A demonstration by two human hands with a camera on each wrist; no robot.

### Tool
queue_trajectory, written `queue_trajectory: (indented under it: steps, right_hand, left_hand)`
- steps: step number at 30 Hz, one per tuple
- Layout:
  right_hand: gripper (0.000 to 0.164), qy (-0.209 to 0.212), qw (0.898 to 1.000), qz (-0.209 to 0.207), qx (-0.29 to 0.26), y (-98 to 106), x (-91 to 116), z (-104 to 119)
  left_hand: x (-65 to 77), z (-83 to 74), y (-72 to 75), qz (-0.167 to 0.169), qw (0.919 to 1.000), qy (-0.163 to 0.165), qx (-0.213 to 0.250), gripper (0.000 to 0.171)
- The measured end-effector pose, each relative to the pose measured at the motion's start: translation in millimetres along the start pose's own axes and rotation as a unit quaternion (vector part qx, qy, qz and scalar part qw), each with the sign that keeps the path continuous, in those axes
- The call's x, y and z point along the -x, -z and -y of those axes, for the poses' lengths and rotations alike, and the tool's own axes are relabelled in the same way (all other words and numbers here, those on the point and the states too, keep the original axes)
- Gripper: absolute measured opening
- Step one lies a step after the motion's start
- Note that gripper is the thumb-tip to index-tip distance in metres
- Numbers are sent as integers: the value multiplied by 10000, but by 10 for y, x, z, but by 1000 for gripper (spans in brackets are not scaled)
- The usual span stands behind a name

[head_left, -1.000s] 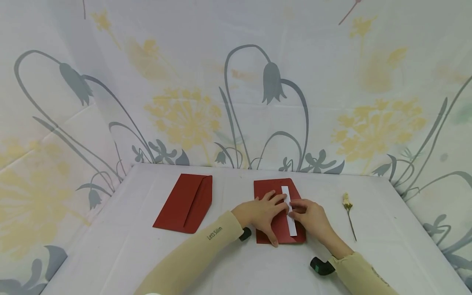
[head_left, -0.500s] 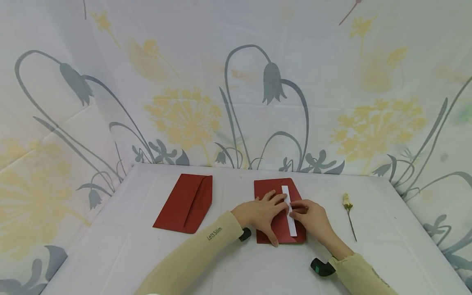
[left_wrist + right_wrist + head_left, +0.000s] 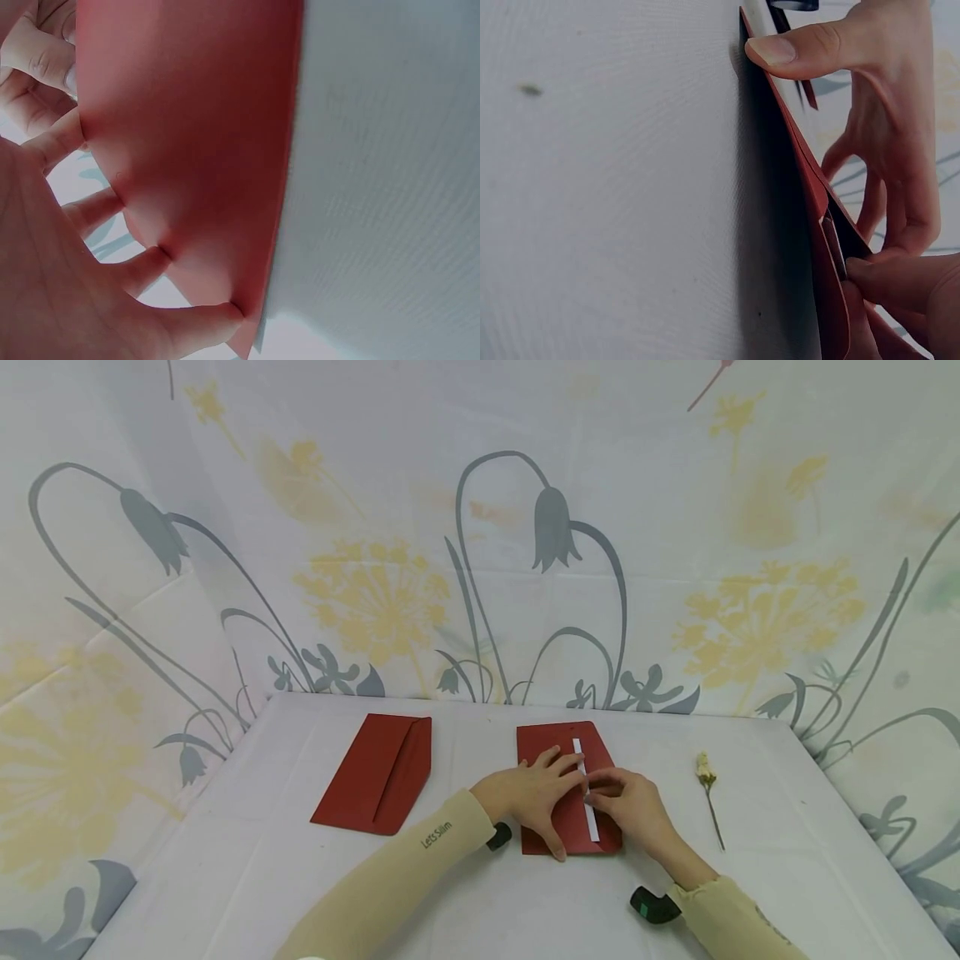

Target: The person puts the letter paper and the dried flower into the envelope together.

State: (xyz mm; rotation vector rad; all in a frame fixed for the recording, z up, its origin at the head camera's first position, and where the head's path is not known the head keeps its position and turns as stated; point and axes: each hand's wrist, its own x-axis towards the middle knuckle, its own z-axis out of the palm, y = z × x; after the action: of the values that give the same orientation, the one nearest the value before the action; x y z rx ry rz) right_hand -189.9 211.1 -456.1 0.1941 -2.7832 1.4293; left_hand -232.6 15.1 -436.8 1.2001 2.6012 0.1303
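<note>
Under my hands a red envelope (image 3: 536, 739) lies on the white table, its pointed flap to the right. A narrow strip of white card (image 3: 593, 822) shows along its opening; the rest is hidden inside. My left hand (image 3: 528, 793) presses on the envelope's body with spread fingers, and the left wrist view has its fingertips denting the red paper (image 3: 202, 150). At the opening, thumb and fingers of my right hand (image 3: 633, 810) pinch the card's edge. From the right wrist, the envelope's mouth (image 3: 826, 214) gapes a little beside the right fingertips (image 3: 862, 271).
Another red envelope (image 3: 375, 768) lies to the left on the table. A dried flower (image 3: 706, 770) with a thin stem is at the right. Black wrist cameras (image 3: 654, 906) sit below both wrists, close to the cloth. A flower-patterned curtain (image 3: 375, 610) hangs behind the table.
The white card has slid left, deeper into the envelope, so its visible strip is narrower. My right fingers have shifted slightly left with it; the left hand has stayed in place.
</note>
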Motion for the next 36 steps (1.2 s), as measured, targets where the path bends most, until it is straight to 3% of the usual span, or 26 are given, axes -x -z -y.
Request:
queue_trajectory:
  steps: [14, 27, 36]
  right_hand:
    - [33, -58, 9995, 291, -112, 0, 1, -28]
    - [40, -413, 9949, 554, -731, -20, 53, 32]
    - [42, -299, 9954, 556, -728, -13, 48, -29]
  left_hand:
    - [13, -2, 3, -12, 10000, -12, 90, 97]
    - [36, 8, 28, -60, 9995, -14, 315, 90]
    - [33, 18, 21, -58, 9995, -94, 295, 91]
